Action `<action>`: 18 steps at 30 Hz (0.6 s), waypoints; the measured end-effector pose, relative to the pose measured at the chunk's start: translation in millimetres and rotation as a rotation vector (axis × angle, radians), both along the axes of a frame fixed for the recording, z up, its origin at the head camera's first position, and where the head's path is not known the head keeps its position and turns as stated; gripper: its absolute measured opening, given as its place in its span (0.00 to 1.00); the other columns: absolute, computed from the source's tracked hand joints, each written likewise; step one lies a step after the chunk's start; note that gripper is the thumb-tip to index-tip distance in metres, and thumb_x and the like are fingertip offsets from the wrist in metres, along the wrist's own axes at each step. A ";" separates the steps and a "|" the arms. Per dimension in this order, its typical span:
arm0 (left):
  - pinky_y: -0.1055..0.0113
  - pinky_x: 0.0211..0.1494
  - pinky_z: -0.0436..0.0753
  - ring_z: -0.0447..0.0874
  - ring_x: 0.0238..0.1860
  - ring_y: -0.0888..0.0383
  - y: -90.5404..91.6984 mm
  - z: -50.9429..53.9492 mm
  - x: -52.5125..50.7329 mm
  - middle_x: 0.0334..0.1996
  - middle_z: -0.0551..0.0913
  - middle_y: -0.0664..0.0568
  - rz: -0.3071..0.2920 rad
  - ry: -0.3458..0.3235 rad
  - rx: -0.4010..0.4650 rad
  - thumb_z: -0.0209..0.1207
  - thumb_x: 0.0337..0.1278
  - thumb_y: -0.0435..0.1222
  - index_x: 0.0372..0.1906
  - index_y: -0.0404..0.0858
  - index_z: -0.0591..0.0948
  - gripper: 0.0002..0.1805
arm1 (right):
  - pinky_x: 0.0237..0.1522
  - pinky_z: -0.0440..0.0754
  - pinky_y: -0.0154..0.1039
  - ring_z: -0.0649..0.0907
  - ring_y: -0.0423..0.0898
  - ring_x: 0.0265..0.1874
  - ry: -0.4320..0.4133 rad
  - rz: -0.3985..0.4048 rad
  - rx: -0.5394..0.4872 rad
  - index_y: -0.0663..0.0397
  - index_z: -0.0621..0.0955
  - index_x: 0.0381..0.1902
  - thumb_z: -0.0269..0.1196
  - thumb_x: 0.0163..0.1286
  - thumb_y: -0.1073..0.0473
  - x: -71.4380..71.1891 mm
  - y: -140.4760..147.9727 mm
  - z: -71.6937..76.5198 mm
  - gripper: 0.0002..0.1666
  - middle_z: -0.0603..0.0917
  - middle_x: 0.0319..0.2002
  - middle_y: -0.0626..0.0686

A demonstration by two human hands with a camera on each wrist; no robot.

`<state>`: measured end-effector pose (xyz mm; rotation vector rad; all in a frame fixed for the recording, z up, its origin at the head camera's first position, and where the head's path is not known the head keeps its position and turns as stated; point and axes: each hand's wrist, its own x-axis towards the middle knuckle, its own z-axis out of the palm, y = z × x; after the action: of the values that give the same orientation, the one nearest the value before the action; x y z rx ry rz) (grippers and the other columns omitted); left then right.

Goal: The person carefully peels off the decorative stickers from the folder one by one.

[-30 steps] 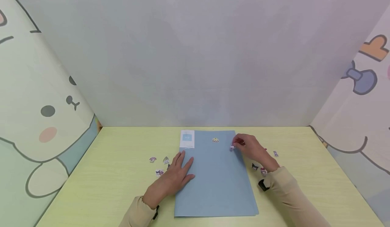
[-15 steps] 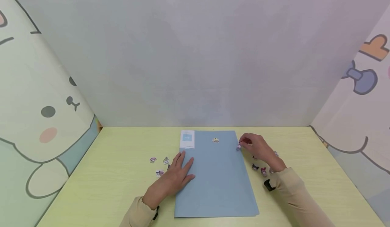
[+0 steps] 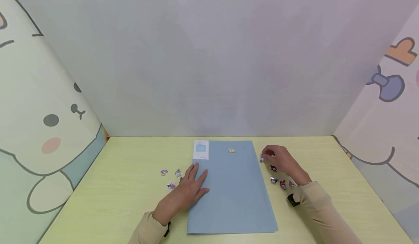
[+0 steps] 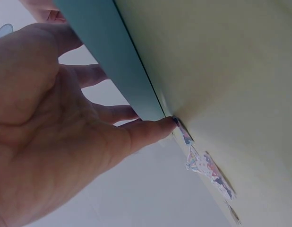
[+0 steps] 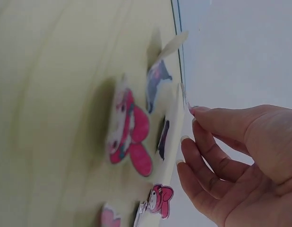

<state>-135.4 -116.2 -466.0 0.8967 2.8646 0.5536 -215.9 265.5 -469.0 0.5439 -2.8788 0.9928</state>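
Observation:
A flat blue folder-like sheet lies on the table, with a small yellow-and-white sticker near its top. My left hand rests with spread fingers on its left edge; in the left wrist view the little finger reaches a loose sticker beside it. Just off the sheet's upper right edge, my right hand pinches a small cartoon sticker between thumb and index finger. In the right wrist view that sticker is seen nearly edge-on, mostly hidden by the fingertips.
Several loose stickers lie right of the sheet, including a pink-hooded one. More stickers lie to its left. A white label covers the sheet's top left corner. A pale wall stands behind the table.
My right hand has moved right with the sticker, from over the sheet's upper right corner to just beyond its edge. The left hand stays in place.

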 end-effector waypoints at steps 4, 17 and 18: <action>0.39 0.69 0.69 0.53 0.75 0.27 -0.3 -0.6 0.0 0.74 0.56 0.23 0.000 0.007 -0.003 0.55 0.77 0.43 0.73 0.29 0.69 0.30 | 0.42 0.81 0.46 0.82 0.45 0.37 -0.011 0.001 0.008 0.60 0.85 0.38 0.65 0.72 0.68 0.2 2.1 0.1 0.03 0.86 0.36 0.50; 0.39 0.70 0.69 0.52 0.76 0.28 0.1 0.9 0.6 0.75 0.56 0.24 0.007 -0.008 -0.009 0.55 0.77 0.43 0.74 0.29 0.69 0.30 | 0.41 0.83 0.47 0.84 0.48 0.36 -0.006 -0.014 0.042 0.66 0.84 0.37 0.66 0.71 0.69 1.3 3.8 -2.2 0.03 0.86 0.34 0.52; 0.39 0.70 0.68 0.52 0.76 0.27 0.1 1.2 0.7 0.75 0.56 0.24 0.006 -0.010 -0.009 0.55 0.77 0.43 0.74 0.29 0.69 0.30 | 0.41 0.83 0.47 0.84 0.48 0.36 -0.006 -0.016 0.047 0.66 0.84 0.37 0.66 0.70 0.69 1.4 3.6 -2.2 0.03 0.86 0.34 0.52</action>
<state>-134.7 -116.1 -464.9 0.8813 2.8601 0.5432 -214.6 269.1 -471.1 0.5210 -2.9135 0.9286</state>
